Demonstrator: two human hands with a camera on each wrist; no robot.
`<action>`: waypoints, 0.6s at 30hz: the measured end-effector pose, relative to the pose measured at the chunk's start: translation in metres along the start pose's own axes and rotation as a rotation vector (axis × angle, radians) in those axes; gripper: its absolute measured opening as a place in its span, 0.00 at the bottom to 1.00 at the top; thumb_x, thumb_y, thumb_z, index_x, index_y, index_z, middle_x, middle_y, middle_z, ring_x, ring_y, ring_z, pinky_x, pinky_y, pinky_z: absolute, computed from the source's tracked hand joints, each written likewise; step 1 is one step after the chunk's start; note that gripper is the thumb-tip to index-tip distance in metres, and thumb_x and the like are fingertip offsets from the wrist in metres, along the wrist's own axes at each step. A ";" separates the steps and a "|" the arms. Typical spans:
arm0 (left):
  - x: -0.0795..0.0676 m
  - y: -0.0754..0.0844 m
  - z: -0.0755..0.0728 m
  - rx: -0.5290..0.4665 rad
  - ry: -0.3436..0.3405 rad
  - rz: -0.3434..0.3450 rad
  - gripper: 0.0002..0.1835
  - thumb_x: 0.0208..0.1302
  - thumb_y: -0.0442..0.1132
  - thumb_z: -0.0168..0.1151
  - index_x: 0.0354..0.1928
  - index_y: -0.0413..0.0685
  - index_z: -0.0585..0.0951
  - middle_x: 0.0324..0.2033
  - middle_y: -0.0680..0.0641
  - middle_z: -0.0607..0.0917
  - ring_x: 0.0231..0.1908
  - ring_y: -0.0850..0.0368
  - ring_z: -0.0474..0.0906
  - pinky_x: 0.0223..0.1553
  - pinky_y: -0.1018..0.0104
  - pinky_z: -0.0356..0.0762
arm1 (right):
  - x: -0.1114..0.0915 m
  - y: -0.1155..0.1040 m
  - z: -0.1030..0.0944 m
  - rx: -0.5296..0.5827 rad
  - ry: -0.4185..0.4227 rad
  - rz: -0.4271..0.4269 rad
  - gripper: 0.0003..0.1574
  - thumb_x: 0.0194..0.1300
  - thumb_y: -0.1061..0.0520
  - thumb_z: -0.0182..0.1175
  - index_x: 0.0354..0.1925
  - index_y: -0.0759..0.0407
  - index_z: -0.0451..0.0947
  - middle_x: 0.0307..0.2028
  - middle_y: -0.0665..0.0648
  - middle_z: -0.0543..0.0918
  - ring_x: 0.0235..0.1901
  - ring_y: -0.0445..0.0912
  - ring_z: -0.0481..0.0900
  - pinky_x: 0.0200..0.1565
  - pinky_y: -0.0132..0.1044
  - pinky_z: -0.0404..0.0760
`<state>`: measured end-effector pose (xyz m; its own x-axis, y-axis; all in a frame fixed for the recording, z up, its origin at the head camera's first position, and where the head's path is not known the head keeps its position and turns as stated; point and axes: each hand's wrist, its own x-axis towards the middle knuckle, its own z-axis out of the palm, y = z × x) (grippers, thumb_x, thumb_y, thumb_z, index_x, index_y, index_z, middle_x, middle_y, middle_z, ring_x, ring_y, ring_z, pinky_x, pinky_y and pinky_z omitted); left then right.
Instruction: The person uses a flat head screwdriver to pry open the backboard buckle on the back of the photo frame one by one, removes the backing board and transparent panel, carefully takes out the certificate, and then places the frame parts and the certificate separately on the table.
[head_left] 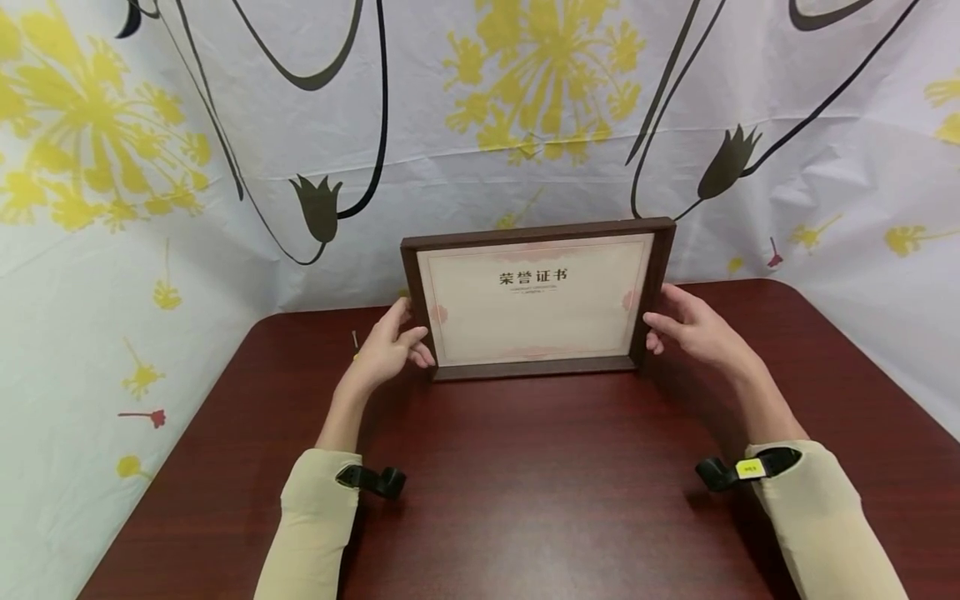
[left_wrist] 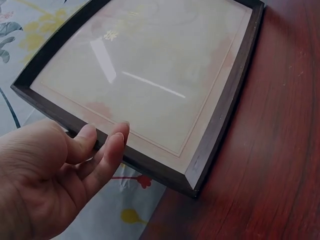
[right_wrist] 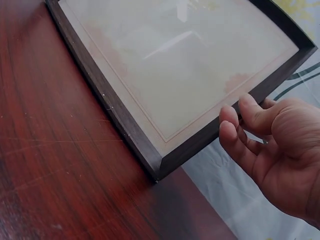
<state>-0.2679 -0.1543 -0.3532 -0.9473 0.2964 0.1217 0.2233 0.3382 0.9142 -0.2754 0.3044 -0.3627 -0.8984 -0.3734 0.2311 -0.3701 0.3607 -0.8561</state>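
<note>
A dark wooden picture frame (head_left: 536, 367) stands upright, leaning slightly, at the far side of the table. Inside it, behind glass, is a cream certificate (head_left: 525, 325) with dark Chinese characters near the top. My left hand (head_left: 382, 350) holds the frame's left side, its thumb (left_wrist: 86, 137) against the side bar. On the opposite side my right hand (head_left: 693, 329) grips the right bar, its thumb (right_wrist: 251, 111) at the edge and a finger partly hidden behind it. The lower bar is at the tabletop in both wrist views.
The reddish-brown table (head_left: 540, 483) has rounded far corners. White cloth (head_left: 247, 167) with yellow and dark flower prints hangs close behind the frame and along the sides. A small thin object (head_left: 355, 339) lies beside the left hand. Black straps (head_left: 371, 481) circle both sleeves.
</note>
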 end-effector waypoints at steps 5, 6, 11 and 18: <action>0.000 -0.005 -0.003 -0.060 -0.010 0.081 0.28 0.80 0.32 0.45 0.77 0.37 0.53 0.68 0.28 0.66 0.31 0.48 0.85 0.37 0.58 0.84 | -0.002 0.001 -0.002 0.089 -0.023 0.032 0.37 0.80 0.61 0.48 0.75 0.75 0.44 0.26 0.60 0.83 0.27 0.46 0.82 0.40 0.32 0.81; 0.000 -0.007 -0.004 -0.083 -0.016 0.088 0.29 0.81 0.34 0.45 0.77 0.37 0.52 0.65 0.27 0.68 0.31 0.49 0.85 0.37 0.59 0.84 | -0.002 0.001 -0.002 0.110 -0.021 0.038 0.39 0.81 0.60 0.47 0.76 0.76 0.41 0.27 0.60 0.83 0.28 0.45 0.83 0.41 0.31 0.81; -0.002 -0.012 -0.008 -0.188 -0.033 0.053 0.36 0.83 0.51 0.36 0.79 0.35 0.43 0.59 0.23 0.70 0.31 0.56 0.85 0.41 0.59 0.83 | -0.001 0.006 0.000 0.287 -0.011 -0.035 0.24 0.82 0.58 0.43 0.66 0.73 0.60 0.30 0.60 0.84 0.29 0.47 0.84 0.37 0.35 0.82; 0.001 -0.011 -0.003 -0.237 -0.007 0.095 0.34 0.82 0.54 0.33 0.75 0.35 0.59 0.63 0.26 0.72 0.30 0.57 0.84 0.38 0.61 0.83 | 0.000 0.010 0.005 0.576 -0.027 -0.076 0.19 0.83 0.55 0.42 0.45 0.62 0.77 0.37 0.59 0.85 0.36 0.48 0.86 0.40 0.37 0.83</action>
<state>-0.2717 -0.1604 -0.3621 -0.9229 0.3230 0.2096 0.2505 0.0900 0.9639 -0.2781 0.3039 -0.3734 -0.8653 -0.4043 0.2964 -0.2386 -0.1879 -0.9528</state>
